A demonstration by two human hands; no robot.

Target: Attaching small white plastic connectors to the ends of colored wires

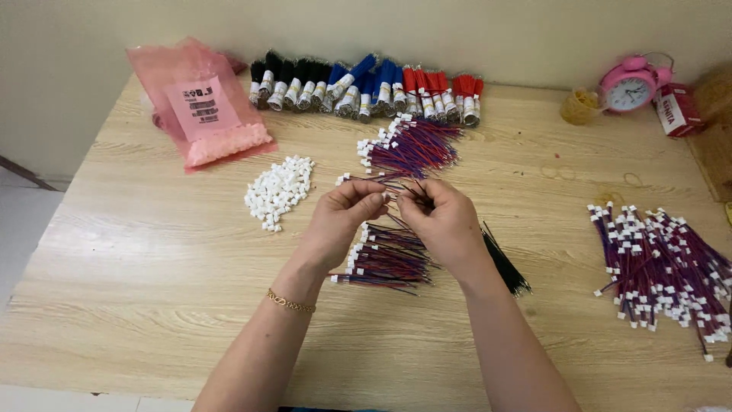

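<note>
Head view: left hand (347,207) and right hand (438,217) pinch thin red-and-blue wires (408,192) between them above the pale wood-grain tabletop (152,252), with loose small white plastic connectors (280,191) heaped within reach.

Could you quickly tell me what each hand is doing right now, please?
Left hand: fingers pinched shut on a small white connector.
Right hand: closed on thin red and blue wires at the fingertips.

Soft, even indoor light, faint shadows under the forearms, sharp focus, slight wide-angle bending at the edges.
</note>
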